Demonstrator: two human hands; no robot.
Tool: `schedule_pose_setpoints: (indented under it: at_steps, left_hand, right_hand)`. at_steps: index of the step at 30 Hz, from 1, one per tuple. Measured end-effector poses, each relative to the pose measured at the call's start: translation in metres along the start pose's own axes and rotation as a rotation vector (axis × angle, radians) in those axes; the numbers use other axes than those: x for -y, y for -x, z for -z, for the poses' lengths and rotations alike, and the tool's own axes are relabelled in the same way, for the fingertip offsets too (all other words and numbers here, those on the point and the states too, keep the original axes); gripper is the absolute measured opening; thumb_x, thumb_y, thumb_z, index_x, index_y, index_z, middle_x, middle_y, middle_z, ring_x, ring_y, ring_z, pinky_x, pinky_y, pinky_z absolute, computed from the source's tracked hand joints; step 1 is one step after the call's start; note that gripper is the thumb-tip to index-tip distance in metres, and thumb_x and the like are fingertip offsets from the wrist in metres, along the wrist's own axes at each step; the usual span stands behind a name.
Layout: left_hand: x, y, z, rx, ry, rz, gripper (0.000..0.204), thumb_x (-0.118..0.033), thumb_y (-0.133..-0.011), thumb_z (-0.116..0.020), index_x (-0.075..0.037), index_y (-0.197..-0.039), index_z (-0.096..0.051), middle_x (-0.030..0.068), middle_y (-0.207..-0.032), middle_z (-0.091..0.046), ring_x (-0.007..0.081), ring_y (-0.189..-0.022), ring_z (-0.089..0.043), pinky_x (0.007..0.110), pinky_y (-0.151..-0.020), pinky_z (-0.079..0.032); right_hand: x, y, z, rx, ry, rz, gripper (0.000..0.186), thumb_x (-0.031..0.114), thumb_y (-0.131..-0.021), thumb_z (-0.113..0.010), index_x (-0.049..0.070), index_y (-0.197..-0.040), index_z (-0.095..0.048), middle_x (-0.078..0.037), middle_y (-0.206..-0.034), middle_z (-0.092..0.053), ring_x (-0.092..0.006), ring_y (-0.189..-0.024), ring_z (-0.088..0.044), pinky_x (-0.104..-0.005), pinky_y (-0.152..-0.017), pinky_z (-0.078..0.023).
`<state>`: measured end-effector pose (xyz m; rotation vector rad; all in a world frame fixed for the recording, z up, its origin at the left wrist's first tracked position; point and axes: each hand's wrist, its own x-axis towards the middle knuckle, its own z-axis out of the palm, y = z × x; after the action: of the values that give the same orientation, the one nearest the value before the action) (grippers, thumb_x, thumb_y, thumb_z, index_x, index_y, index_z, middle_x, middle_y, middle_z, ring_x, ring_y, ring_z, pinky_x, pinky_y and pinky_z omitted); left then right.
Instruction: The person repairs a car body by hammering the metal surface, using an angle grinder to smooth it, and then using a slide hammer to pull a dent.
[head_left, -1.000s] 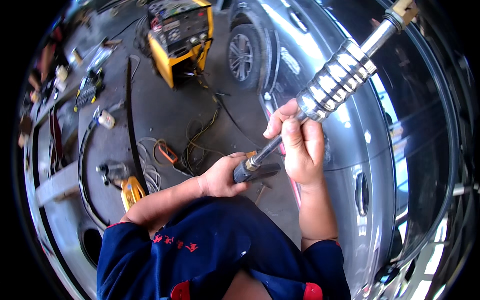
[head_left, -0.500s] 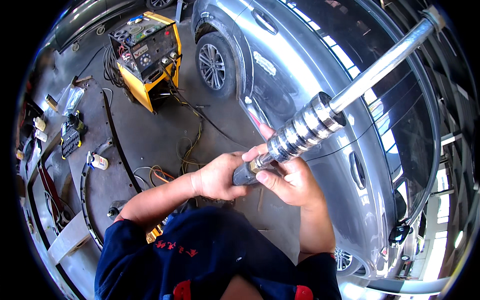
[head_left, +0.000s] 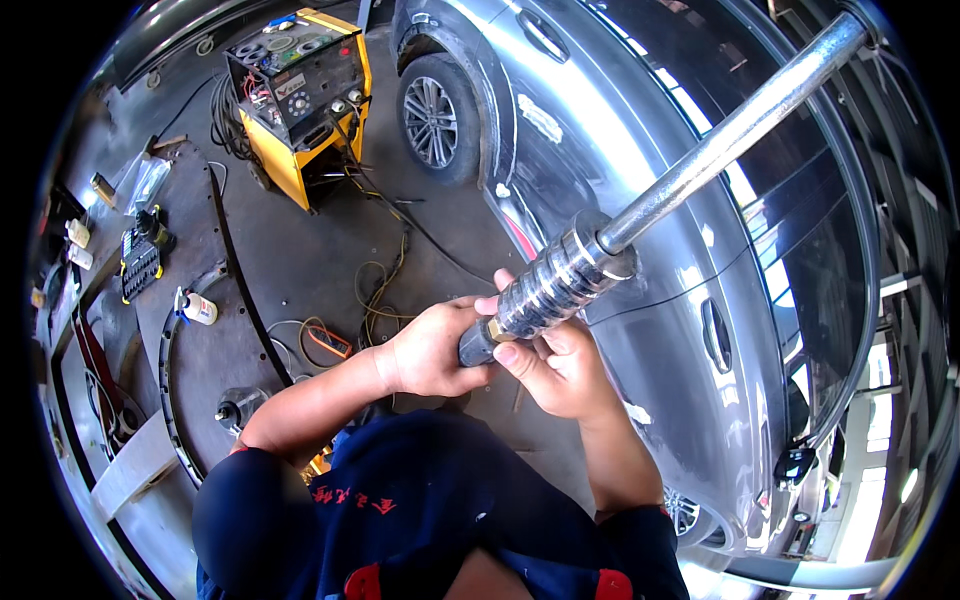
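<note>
In front of me a slide hammer point(head_left: 570, 276) slants up to the right, its long bare steel rod point(head_left: 740, 135) reaching toward the upper right edge. My left hand point(head_left: 432, 348) is wrapped round its black handle point(head_left: 476, 345). My right hand point(head_left: 555, 370) is closed about the ribbed steel weight at its handle end, with the thumb by a brass-coloured nut point(head_left: 494, 328). Some right fingers are hidden beneath the weight. Behind the tool stands a grey car point(head_left: 660, 330) with bare, scraped patches on its side.
A yellow and black welding machine point(head_left: 300, 110) stands at the far left of the car's wheel point(head_left: 430, 120). Cables point(head_left: 385, 290) lie on the floor. To my left, a dark bench surface point(head_left: 190, 250) bears a spray bottle point(head_left: 198, 307) and a tool-bit case point(head_left: 142, 262).
The weight has slid down the rod toward the handle, closing up to the nut. My right hand has come slightly left with it; the left keeps its grip.
</note>
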<state>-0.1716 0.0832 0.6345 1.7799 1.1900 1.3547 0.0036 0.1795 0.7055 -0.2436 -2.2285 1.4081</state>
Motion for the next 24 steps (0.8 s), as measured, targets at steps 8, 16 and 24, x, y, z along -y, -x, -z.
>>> schedule_pose_setpoints:
  at_steps: [8, 16, 24]
  left_hand:
    - [0.003, -0.003, -0.001, 0.048, -0.040, -0.039, 0.042, -0.015, -0.074, -0.077, -0.002, -0.112, -0.064, 0.0212, -0.106, -0.067, 0.0408, -0.101, -0.065, 0.045, -0.092, -0.054]
    - [0.010, 0.000, -0.014, 0.152, 0.141, -0.040, 0.037, -0.014, -0.075, -0.077, -0.002, -0.108, -0.065, 0.0190, -0.103, -0.068, 0.0379, -0.099, -0.067, 0.043, -0.091, -0.054]
    - [0.026, 0.009, -0.024, 0.058, -0.046, 0.003, 0.046, -0.016, -0.071, -0.080, 0.000, -0.111, -0.064, 0.0221, -0.105, -0.068, 0.0441, -0.097, -0.067, 0.045, -0.091, -0.055]
  right_hand:
    - [-0.003, 0.019, -0.011, -0.057, -0.317, -0.097, 0.046, -0.002, -0.094, -0.070, -0.003, -0.138, -0.058, -0.013, -0.139, -0.060, -0.0207, -0.128, -0.059, -0.0373, -0.111, -0.046]
    - [-0.011, 0.028, -0.006, -0.028, -0.314, -0.173, 0.037, 0.004, -0.094, -0.073, -0.004, -0.129, -0.063, -0.016, -0.135, -0.063, -0.0229, -0.126, -0.059, -0.0401, -0.110, -0.044]
    - [-0.032, 0.049, -0.041, -0.358, -0.386, -0.233, 0.032, -0.002, -0.088, -0.078, -0.002, -0.119, -0.070, -0.012, -0.127, -0.069, -0.0178, -0.120, -0.061, -0.0368, -0.106, -0.048]
